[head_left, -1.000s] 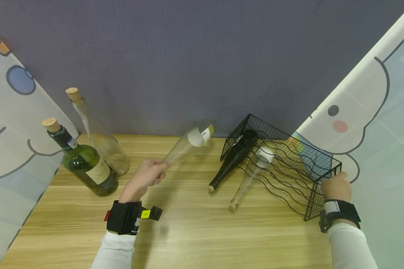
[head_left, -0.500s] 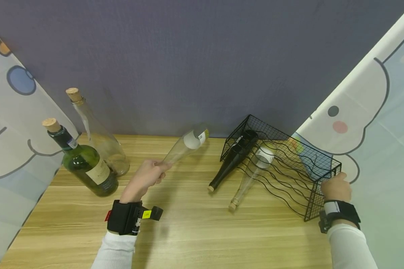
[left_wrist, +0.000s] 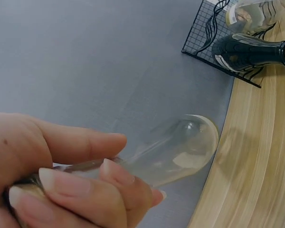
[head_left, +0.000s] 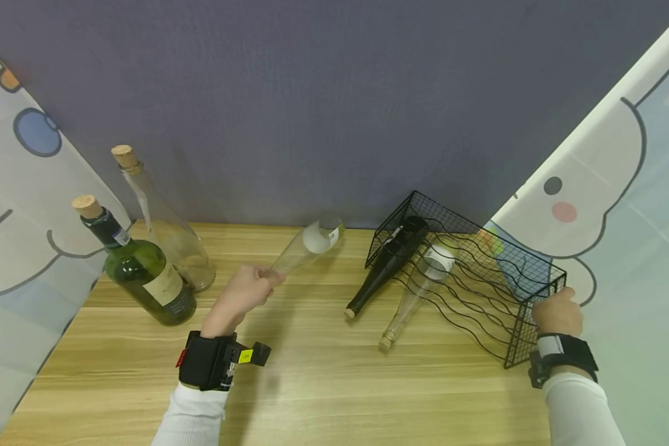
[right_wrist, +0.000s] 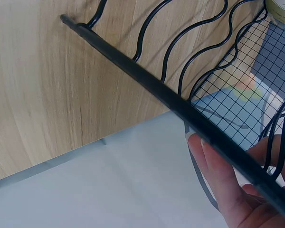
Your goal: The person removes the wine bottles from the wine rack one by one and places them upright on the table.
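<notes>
Rack (head_left: 482,243) of black wire, seen from the head, cradles a dark bottle (head_left: 390,257) and a corked clear bottle (head_left: 420,288), necks jutting out over the table (head_left: 345,396). Left of the rack, the left hand (head_left: 245,288) grips a tilted bottle (head_left: 303,244) by its neck; the right hand (head_left: 559,311) grasps the rack's right end. From the left wrist, I see that hand curled round the neck, the bottle's base apart from the rack. From the right wrist, the other hand curls about the rack's end bar.
</notes>
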